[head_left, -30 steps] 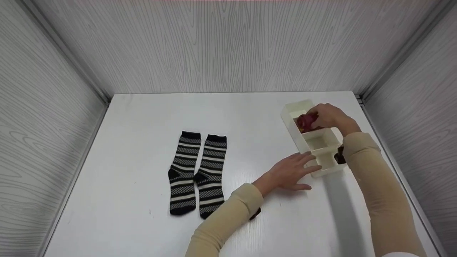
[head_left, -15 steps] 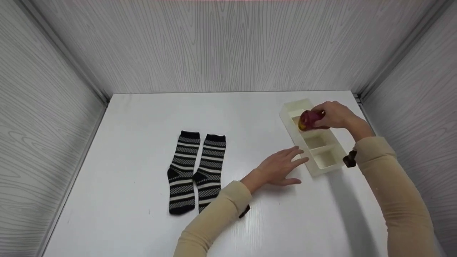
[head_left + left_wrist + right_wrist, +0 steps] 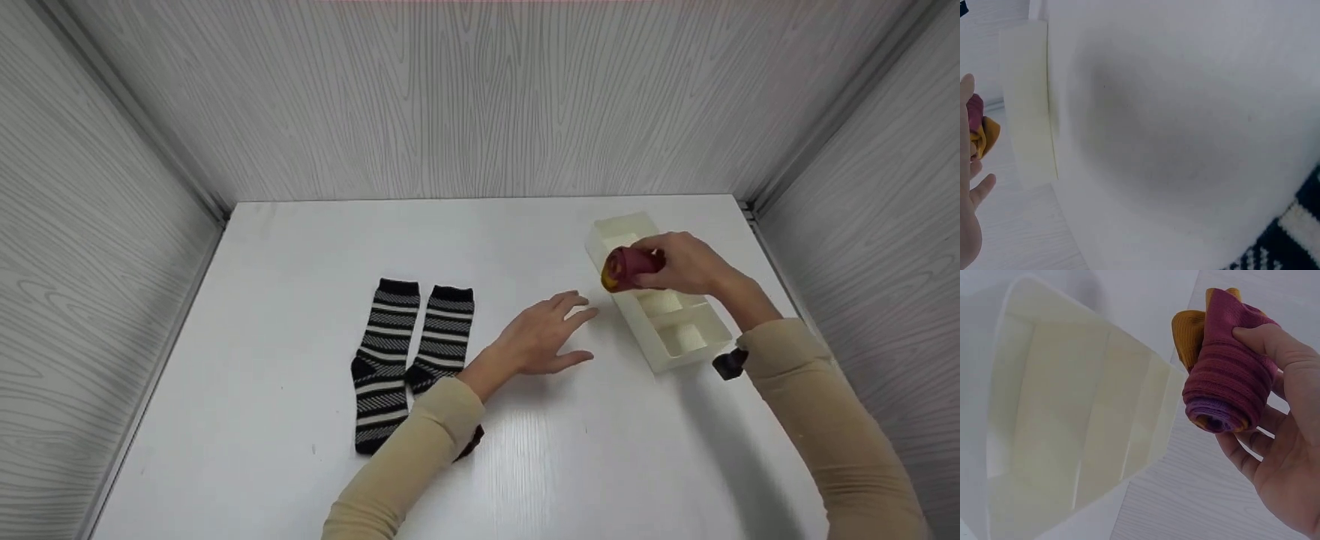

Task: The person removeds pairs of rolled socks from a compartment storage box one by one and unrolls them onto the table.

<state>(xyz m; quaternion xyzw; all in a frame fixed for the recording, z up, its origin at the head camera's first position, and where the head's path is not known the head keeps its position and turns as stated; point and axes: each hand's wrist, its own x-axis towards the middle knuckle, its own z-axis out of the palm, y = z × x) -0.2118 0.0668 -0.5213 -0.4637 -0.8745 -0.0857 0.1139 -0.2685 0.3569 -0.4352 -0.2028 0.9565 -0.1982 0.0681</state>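
My right hand [image 3: 686, 264] grips a rolled-up pair of socks [image 3: 1233, 371], maroon with mustard and purple parts, between thumb and fingers. It holds the roll above the far part of a cream divided box [image 3: 641, 337]. In the right wrist view the box's compartments hold nothing. My left hand [image 3: 536, 337] hovers over the table left of the box, fingers spread, holding nothing. Two striped black-and-white socks lie flat side by side, the left sock [image 3: 382, 352] and the right sock [image 3: 448, 330]. The left forearm covers the toe of the right one.
The white table [image 3: 262, 337] is walled in at the back [image 3: 480, 97] and on both sides by grey wood-grain panels. A dark small device [image 3: 729, 364] sits at the right wrist. The box stands near the table's right edge.
My right hand has lifted the rolled socks out of the box and moved them slightly toward the left. My left hand has drawn away from the box, leftward.
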